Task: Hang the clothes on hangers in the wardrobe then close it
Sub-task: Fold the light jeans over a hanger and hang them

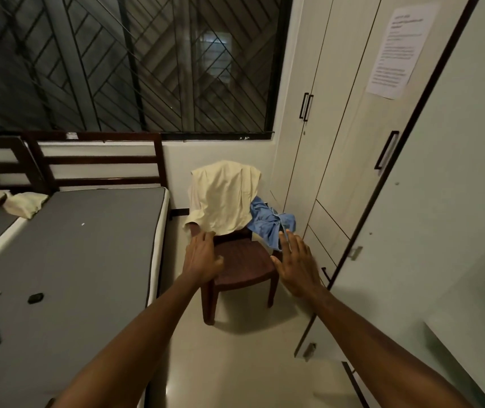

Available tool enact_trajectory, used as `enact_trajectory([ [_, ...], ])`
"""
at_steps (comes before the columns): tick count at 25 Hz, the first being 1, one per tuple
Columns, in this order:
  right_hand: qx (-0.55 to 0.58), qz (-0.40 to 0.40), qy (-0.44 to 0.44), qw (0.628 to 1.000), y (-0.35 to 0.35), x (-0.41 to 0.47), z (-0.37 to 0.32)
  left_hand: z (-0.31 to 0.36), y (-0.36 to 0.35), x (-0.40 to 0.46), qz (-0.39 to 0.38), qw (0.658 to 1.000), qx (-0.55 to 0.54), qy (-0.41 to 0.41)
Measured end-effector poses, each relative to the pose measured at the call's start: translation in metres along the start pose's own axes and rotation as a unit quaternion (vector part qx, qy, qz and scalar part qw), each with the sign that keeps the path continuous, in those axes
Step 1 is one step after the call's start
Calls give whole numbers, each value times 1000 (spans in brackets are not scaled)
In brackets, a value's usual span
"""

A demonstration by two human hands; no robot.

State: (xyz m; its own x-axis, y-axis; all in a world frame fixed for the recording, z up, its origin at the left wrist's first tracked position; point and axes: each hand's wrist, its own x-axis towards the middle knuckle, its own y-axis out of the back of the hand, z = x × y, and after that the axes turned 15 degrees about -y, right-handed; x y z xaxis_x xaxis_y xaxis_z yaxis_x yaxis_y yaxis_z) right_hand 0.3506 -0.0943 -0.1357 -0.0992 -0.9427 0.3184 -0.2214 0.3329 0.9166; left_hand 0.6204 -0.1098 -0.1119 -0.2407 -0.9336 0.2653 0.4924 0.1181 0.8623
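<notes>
Cream cloth, a shirt [225, 198], lay draped over the back of the brown chair [244, 260], with a blue garment [267, 222] bunched on its right arm; neither was on a hanger. Both grips were spread wide and held nothing: the left hand [201, 254] near the cream hem, the right hand [297, 267] just beside the blue one. The wardrobe door [429, 201] stood open, so hanging and closing seemingly remained.

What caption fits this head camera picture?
Both open hands, left hand and right hand, reach toward clothes draped on a brown chair.
</notes>
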Motion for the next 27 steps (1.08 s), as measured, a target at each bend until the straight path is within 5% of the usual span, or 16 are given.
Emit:
enact_trajectory([
  [10, 2, -40, -7, 999, -75, 100, -8, -57, -38, 86, -11, 1000, -1, 1],
  [27, 60, -130, -218, 965, -218, 241, 82, -114, -179, 286, -100, 994, -26, 32],
])
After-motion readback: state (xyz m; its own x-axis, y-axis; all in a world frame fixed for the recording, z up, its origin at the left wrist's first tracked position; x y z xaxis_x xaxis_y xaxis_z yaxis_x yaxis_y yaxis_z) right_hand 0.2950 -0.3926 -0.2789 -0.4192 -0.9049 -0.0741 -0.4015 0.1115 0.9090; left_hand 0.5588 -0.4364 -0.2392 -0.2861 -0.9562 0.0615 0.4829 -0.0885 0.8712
